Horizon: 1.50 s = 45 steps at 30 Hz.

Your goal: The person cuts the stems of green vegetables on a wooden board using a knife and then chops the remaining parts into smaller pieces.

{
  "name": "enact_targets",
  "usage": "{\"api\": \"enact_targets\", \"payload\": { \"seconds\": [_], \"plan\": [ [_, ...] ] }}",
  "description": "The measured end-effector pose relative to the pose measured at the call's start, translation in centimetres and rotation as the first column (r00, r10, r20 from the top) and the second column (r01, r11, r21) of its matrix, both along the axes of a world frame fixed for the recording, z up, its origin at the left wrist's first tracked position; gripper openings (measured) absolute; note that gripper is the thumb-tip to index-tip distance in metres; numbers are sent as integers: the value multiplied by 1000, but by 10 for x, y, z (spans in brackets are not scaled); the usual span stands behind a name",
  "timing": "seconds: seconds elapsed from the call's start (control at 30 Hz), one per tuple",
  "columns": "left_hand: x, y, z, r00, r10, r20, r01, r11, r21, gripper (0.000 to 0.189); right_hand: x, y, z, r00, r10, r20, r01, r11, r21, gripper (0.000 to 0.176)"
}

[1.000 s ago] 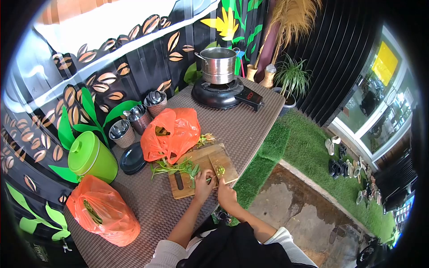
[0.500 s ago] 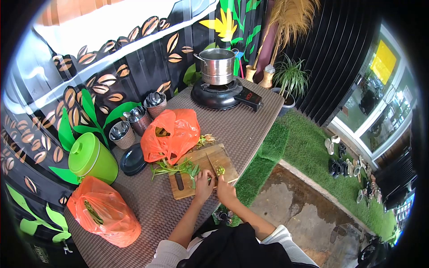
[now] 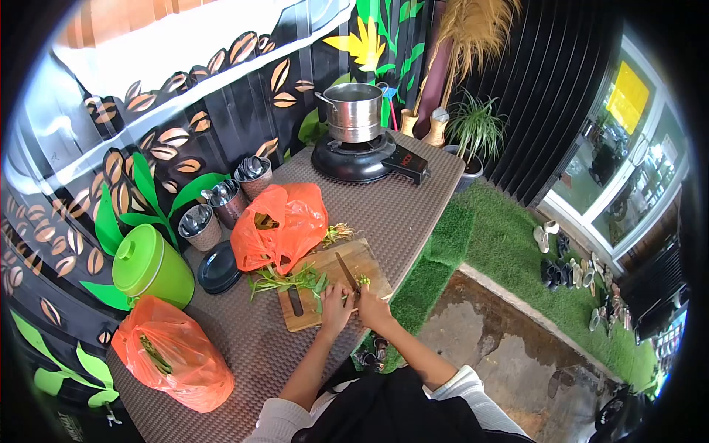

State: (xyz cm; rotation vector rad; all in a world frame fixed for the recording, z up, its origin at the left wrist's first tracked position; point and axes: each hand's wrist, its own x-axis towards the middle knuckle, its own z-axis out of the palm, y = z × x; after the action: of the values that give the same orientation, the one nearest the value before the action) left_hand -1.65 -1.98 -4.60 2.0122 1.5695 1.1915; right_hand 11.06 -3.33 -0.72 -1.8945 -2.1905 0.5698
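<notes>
My right hand [image 3: 374,310] is wrapped round the handle of a knife [image 3: 346,269], whose blade points away from me over a wooden cutting board [image 3: 301,320]. Close beside it, my left hand [image 3: 337,304] has its fingers bent over the stems of leafy greens [image 3: 288,281]. The leaves trail left across the board and onto the table. Small chopped green pieces [image 3: 364,280] lie to the right of the blade. Behind the board sits an orange plastic bag [image 3: 292,221], with pale root ends [image 3: 337,233] at its right side.
A steel pot [image 3: 353,114] stands on a black portable stove [image 3: 354,160] at the table's far end. Leftward are cutlery cups [image 3: 201,230], dark plates [image 3: 219,267], a green lidded container [image 3: 151,267] and another orange bag [image 3: 173,362]. The table's edge [image 3: 428,247] runs along the right.
The knife blade has tilted a little more to the left, and my right hand has shifted slightly. My left hand stays on the greens. The whole view has moved slightly.
</notes>
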Motion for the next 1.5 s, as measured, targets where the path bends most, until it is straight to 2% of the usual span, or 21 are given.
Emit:
{"api": "enact_targets", "payload": {
  "seconds": [0.1, 0.17, 0.3, 0.37, 0.43, 0.53, 0.6, 0.67, 0.7, 0.77, 0.87, 0.97, 1.03, 1.23, 1.37, 1.43, 1.5],
  "plan": [
    [-1, -2, 1, 1000, -4, 29, 4, 1000, -3, 14, -2, -9, 7, 996, -45, -79, 42, 998, -46, 31],
    [-1, -3, 5, 999, -9, 34, 9, 1000, 3, 15, -12, -26, 11, 993, -119, 15, 119, 992, -27, 23],
    [-2, -2, -5, 998, 14, 58, -15, 1000, 15, 15, -13, -24, -1, 988, -149, 24, 150, 988, -37, 21],
    [-2, -4, -2, 995, 7, 100, -13, 999, 51, 13, -5, -16, -2, 988, -152, 7, 153, 987, -51, 25],
    [0, -8, 3, 998, 13, 64, -18, 996, 87, 10, 6, -11, 1, 987, -159, -7, 158, 985, -64, 29],
    [-3, -11, 3, 999, -16, 30, 12, 991, 130, 10, 20, -10, 9, 973, -147, -180, 126, 984, -126, 32],
    [-4, -8, 0, 998, -56, 32, 51, 989, 142, 14, 23, -13, 10, 971, -141, -196, 122, 987, -105, 32],
    [-5, -2, -2, 966, -84, 246, 86, 996, 3, 20, 24, -17, 7, 969, -133, -208, 118, 989, -84, 32],
    [-6, -1, -2, 965, -83, 248, 85, 996, 3, 20, 23, -20, 4, 968, -118, -223, 117, 993, -15, 31],
    [-8, 2, -3, 997, 74, -28, -70, 990, 127, 18, 20, -25, -2, 967, -100, -235, 115, 992, 54, 31],
    [-7, -2, 13, 995, 103, -15, -101, 992, 79, 14, 16, -30, -2, 957, -141, -252, 163, 984, 67, 30],
    [-4, 3, 0, 999, 53, -7, -52, 996, 69, 12, 15, -32, 2, 962, -168, -215, 180, 983, 36, 30],
    [-4, 1, 5, 999, 42, -24, -41, 997, 71, 11, 19, -31, 7, 992, -86, -97, 91, 995, 49, 28],
    [-4, 1, 0, 999, 37, -6, -36, 995, 98, 10, 23, -28, 24, 998, -39, -53, 39, 999, 5, 28],
    [-5, 1, -2, 1000, 20, -11, -19, 996, 88, 10, 10, -36, 10, 998, -64, -27, 64, 998, 6, 27],
    [-6, 3, -5, 1000, 24, -9, -23, 996, 86, 10, 5, -35, 3, 993, -114, -32, 112, 992, -49, 26],
    [-6, 3, -8, 1000, 31, -6, -30, 996, 82, 9, 6, -22, 2, 995, -93, -35, 92, 996, -22, 26]
  ]
}}
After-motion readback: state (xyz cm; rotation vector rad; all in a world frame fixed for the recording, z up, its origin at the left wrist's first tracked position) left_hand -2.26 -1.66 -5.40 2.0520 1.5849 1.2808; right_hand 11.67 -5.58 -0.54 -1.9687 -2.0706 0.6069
